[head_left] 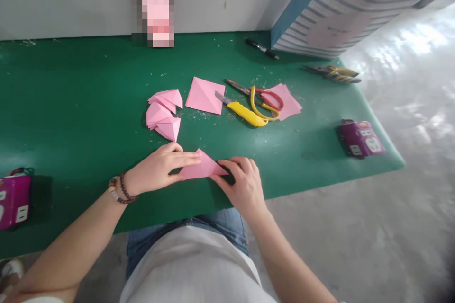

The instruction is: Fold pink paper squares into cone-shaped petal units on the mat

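Observation:
A sheet of pink paper, folded to a pointed shape, lies on the green table between both hands. My left hand has its fingers on the paper's left part, with the thumb at its lower left edge. My right hand pinches the paper's right tip between thumb and fingers. Just beyond the left hand sits a cluster of folded pink paper pieces. A creased pink square lies farther off, and a yellow utility knife rests with its blade over that square's right corner.
Scissors with red and yellow handles lie partly on a pink paper stack. Behind are a pen, pliers and a striped bag. Purple boxes stand at right and left. The green table meets a pale wall.

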Demonstrator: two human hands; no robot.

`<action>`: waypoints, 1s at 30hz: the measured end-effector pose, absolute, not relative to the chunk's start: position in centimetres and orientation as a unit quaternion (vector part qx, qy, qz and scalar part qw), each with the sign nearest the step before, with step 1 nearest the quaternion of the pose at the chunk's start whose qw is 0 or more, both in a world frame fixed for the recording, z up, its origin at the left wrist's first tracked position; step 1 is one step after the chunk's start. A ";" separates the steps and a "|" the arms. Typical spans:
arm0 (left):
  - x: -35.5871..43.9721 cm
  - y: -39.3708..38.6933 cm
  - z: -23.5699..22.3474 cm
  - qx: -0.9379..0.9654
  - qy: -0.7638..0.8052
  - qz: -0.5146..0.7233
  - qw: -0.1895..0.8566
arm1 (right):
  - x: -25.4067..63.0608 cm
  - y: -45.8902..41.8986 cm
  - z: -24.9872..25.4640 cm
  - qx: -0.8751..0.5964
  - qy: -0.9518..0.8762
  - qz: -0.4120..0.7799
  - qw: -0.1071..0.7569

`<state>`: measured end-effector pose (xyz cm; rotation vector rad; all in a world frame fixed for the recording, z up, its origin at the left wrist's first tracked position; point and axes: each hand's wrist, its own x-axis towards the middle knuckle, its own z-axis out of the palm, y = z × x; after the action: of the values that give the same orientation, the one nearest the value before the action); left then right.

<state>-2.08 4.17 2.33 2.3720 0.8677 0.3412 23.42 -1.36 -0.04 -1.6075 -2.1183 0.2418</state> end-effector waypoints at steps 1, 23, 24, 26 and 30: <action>-2.0 4.1 2.3 0.889 0.320 0.141 0.296 | 23.3 -1.4 0.0 -0.582 -0.774 0.094 0.232; -0.3 1.2 2.8 0.829 0.406 0.288 0.255 | 24.7 -1.3 2.1 -0.410 -0.882 0.090 0.215; -0.2 1.0 2.7 0.838 0.401 0.280 0.242 | 24.5 -1.3 2.0 -0.388 -0.889 0.083 0.228; -0.2 0.6 2.6 0.855 0.397 0.263 0.207 | 24.2 -1.3 1.7 -0.347 -0.904 0.085 0.236; -0.3 0.3 2.7 0.892 0.368 0.221 0.144 | 24.3 -0.7 0.9 -0.346 -0.902 0.113 0.233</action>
<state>-0.35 0.26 2.67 2.5711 1.0606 0.6362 24.31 -0.73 0.95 -0.9513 -2.4765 0.3114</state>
